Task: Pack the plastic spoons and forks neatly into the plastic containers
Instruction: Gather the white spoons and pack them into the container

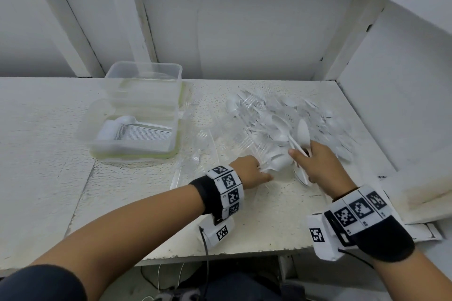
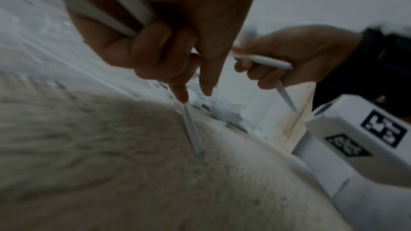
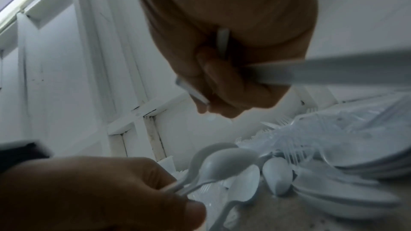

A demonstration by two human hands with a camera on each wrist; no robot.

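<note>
A loose heap of white plastic spoons and clear plastic forks (image 1: 288, 120) is spread over the right part of the white, rough-surfaced table (image 1: 269, 222). At the heap's near edge, two white plastic spoons (image 1: 297, 134) are gripped by the right hand (image 1: 318, 166), its fingers curled round the handles so that the bowls stand up above the pile; in the right wrist view the handles (image 3: 266, 75) are seen crossing the closed fingers. Just to its left, the left hand (image 1: 249, 171) is clamped on a few white spoon handles (image 2: 120, 6), which are held against the palm by curled fingers, while the index finger and thumb are stretched down toward a single white handle (image 2: 193, 133) lying on the table. In the right wrist view the bowls (image 3: 222, 164) of the spoons held by the left hand are seen rising above its knuckles.

At the left of the table, well apart from the heap, a shallow clear plastic container (image 1: 132, 137) is seen, with a tidy row of white spoons (image 1: 137, 129) laid on their sides inside it. A second clear rectangular plastic container (image 1: 144, 73) stands just behind it, near the white panelled wall (image 1: 244, 32). A few clear forks (image 1: 195, 151) are scattered between the containers and the heap.
</note>
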